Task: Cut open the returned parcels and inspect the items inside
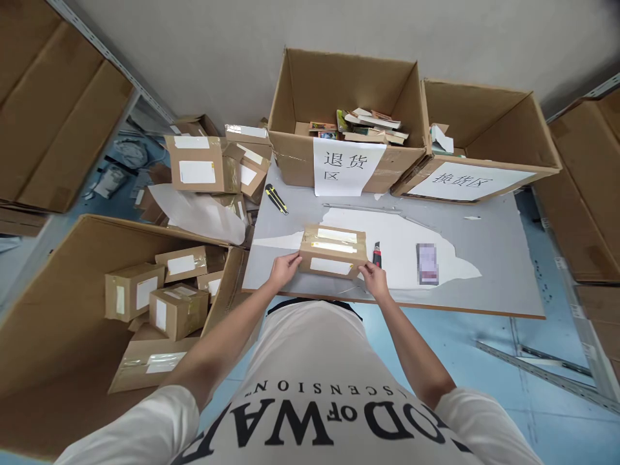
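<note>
A: Nearest, the white shirt (310, 387). And the hands?

B: Left hand (285, 267) and right hand (374, 279) grip the ends of the sealed parcel (332, 251) on the tabletop (504, 271). Positioning step, I judge; opening needs the red cutter (376, 254) just beside it.

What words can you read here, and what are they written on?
"退货区": paper sign on the middle box.
"换货区": paper sign on the right box.
"OD OF WA" and "SCENSION", seen upside down and partly cut off: white shirt.
White labels on the parcel: too small.
Card on the table: blurred.
</note>
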The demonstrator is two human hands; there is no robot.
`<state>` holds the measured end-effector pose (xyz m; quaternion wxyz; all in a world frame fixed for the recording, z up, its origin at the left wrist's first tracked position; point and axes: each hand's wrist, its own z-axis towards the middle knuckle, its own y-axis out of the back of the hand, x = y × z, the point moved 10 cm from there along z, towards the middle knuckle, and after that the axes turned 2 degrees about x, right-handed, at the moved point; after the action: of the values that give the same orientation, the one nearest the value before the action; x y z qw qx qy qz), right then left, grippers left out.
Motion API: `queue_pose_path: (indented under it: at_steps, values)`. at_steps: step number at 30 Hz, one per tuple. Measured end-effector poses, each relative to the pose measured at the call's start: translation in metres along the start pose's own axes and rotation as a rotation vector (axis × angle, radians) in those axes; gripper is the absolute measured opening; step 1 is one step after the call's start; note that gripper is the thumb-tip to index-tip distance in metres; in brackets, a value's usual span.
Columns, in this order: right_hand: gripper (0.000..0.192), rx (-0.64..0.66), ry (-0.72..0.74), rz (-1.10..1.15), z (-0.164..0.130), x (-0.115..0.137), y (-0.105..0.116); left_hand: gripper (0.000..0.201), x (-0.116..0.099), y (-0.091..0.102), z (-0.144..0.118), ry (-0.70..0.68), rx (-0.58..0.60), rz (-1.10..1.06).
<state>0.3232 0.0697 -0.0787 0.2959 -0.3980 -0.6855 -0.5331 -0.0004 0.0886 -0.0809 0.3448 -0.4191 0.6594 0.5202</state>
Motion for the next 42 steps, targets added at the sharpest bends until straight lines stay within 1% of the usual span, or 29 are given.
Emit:
queue_pose_path:
  at_steps: [2,4,8,11,16,18,22,29,32,34,36,38,40,41,42]
  values:
    - [0.042,-0.029,0.028,-0.032,0.007,0.013,0.011,0.036,-0.016,0.008,0.007,-0.032,-0.038,0.103]
    - [0.043,-0.069,0.038,-0.046,0.014,0.022,0.021,0.032,-0.027,0.012,0.016,-0.016,-0.063,0.161]
    - [0.045,-0.138,-0.022,-0.067,0.033,0.025,0.032,0.030,-0.030,0.013,0.036,0.081,-0.102,0.200]
    - [0.046,-0.146,-0.077,-0.129,0.046,0.019,0.032,0.029,-0.024,0.011,0.048,0.131,-0.121,0.196]
    - [0.051,-0.134,-0.133,-0.206,0.062,0.005,0.028,0.025,-0.002,0.000,0.058,0.174,-0.101,0.089]
    - [0.050,-0.145,-0.160,-0.186,0.065,-0.003,0.028,0.028,0.007,-0.005,0.060,0.176,-0.081,0.009]
    - [0.046,-0.164,-0.208,-0.081,0.066,-0.018,0.025,0.041,0.021,-0.010,0.059,0.177,-0.052,-0.134]
    - [0.046,-0.200,-0.187,0.009,0.066,-0.023,0.023,0.048,0.025,-0.012,0.058,0.178,-0.058,-0.239]
    - [0.050,-0.187,-0.181,0.082,0.060,-0.029,0.020,0.049,0.032,-0.012,0.056,0.191,-0.060,-0.273]
    - [0.049,-0.175,-0.166,0.156,0.047,-0.036,0.017,0.050,0.039,-0.012,0.048,0.199,-0.045,-0.299]
    - [0.045,-0.145,-0.135,0.204,0.029,-0.043,0.011,0.052,0.046,-0.014,0.033,0.199,-0.010,-0.323]
    - [0.048,-0.057,-0.083,0.196,0.009,-0.047,-0.002,0.057,0.052,-0.019,0.015,0.196,0.034,-0.337]
    - [0.059,0.034,-0.056,0.161,-0.008,-0.048,-0.019,0.060,0.054,-0.027,-0.001,0.178,0.074,-0.333]
    - [0.064,0.055,-0.061,0.150,-0.014,-0.048,-0.026,0.059,0.054,-0.031,-0.007,0.163,0.086,-0.319]
    - [0.066,0.046,-0.079,0.142,-0.017,-0.049,-0.029,0.058,0.052,-0.034,-0.011,0.149,0.091,-0.300]
